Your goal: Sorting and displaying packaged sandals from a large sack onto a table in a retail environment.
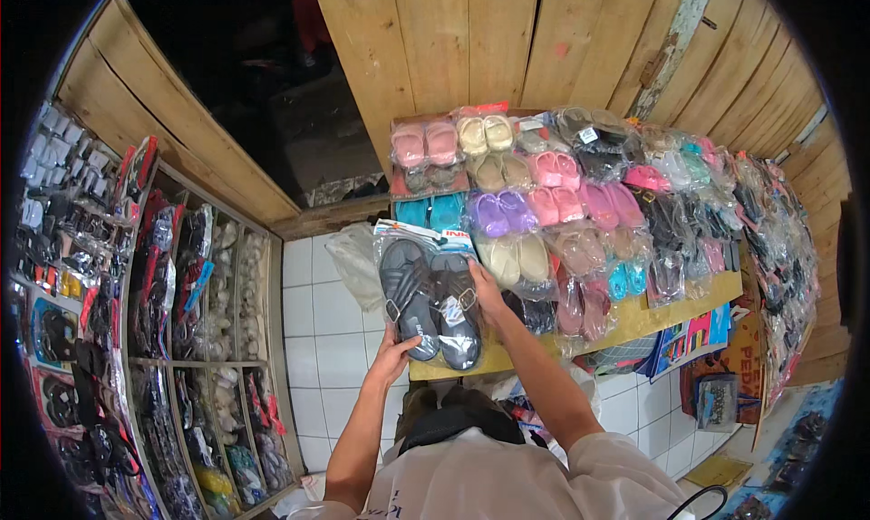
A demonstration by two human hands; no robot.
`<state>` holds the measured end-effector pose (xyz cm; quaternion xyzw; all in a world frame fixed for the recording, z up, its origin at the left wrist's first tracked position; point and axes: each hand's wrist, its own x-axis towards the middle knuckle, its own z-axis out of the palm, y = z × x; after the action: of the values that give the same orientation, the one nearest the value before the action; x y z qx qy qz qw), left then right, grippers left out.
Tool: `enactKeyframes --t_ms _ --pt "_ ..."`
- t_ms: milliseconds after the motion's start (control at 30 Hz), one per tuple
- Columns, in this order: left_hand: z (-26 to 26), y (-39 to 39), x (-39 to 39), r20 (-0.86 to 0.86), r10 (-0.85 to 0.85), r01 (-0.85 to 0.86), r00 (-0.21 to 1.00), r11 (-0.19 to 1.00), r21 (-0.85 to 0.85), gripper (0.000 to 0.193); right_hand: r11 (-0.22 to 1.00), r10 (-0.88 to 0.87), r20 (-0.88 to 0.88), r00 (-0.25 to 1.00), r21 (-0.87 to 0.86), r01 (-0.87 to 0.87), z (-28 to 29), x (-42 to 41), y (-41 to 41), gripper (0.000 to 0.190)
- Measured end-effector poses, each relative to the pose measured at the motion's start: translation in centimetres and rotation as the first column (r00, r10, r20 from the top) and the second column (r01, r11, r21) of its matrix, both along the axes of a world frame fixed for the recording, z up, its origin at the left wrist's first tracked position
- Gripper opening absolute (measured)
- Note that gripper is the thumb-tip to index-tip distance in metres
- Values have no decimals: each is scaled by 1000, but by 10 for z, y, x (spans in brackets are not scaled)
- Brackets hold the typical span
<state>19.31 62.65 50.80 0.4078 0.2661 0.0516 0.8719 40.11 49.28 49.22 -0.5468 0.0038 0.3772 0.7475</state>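
A pair of dark sandals with crossed straps and buckles [408, 282], in a clear plastic bag with a printed header, is held between both hands over the near left corner of a yellow table [707, 290]. My left hand [393, 357] grips the bag's lower left edge, thumb on top near the heel. At the bag's right side, my right hand [484, 285] holds its edge beside a buckle. Bagged footwear covers the table: cream clogs [506, 262] lie just right of the held pair, with purple clogs [503, 211] and teal shoes [431, 211] beyond.
A wooden shelf unit [204, 364] packed with bagged footwear stands at the left. A pale plastic bag [357, 262] lies on the white tiled floor. Plank walls [476, 37] rise behind the table beside a dark doorway. More bagged footwear [781, 248] hangs at the right.
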Motion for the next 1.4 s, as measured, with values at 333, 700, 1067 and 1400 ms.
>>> enactKeyframes --t_ms 333,700,1067,1400 --pt "-8 -54 -84 -236 -208 145 949 955 -259 85 972 -53 -136 989 -235 19 -71 -127 -96 55" --pt "-78 -62 -96 -514 -461 536 724 844 -1 79 920 155 68 986 -374 -119 -92 -171 -141 60" --pt "-61 -70 -57 -799 -49 762 599 343 550 65 699 83 393 916 -678 228 -62 -141 -110 75" --pt "-11 -15 -10 -554 37 539 832 185 822 87 592 211 582 786 -716 371 -63 -161 -113 53"
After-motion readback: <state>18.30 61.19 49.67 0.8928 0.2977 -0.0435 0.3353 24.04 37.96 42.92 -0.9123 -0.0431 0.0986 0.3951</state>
